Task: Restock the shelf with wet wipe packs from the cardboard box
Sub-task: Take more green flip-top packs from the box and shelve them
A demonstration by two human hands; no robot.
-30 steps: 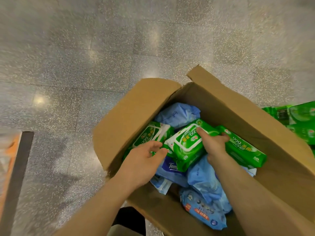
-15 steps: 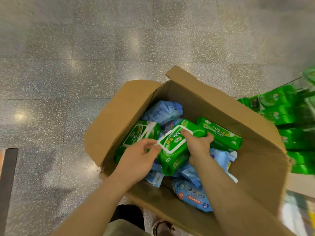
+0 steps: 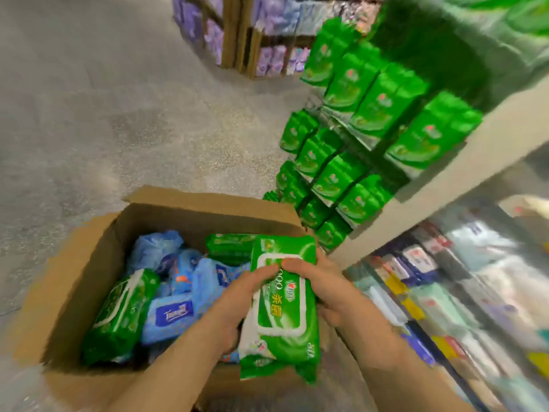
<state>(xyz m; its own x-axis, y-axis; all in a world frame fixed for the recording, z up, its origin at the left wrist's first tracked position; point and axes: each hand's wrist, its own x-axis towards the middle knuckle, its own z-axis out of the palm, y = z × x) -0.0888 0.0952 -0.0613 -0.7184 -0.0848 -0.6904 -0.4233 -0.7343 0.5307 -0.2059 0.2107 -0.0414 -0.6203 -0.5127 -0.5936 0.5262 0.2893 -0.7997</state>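
Observation:
A green wet wipe pack (image 3: pixel 282 310) with a white label is held up above the right side of the open cardboard box (image 3: pixel 74 281). My left hand (image 3: pixel 237 304) grips its left edge, and my right hand (image 3: pixel 329 289) grips its right edge, thumbs on the front. Inside the box lie more green packs (image 3: pixel 121 316) and several blue packs (image 3: pixel 169 316). To the right stands the shelf (image 3: pixel 445 173), its tiers lined with upright green packs (image 3: pixel 353 75).
A lower shelf level (image 3: pixel 463 292) at the right holds mixed colourful packs, blurred. A wooden display (image 3: pixel 237 34) with purple packs stands at the back. Grey speckled floor (image 3: pixel 104 114) stretches to the left and beyond the box.
The pack has come up out of the box, now upright in both hands. My view has swung up and right, bringing the shelf into sight.

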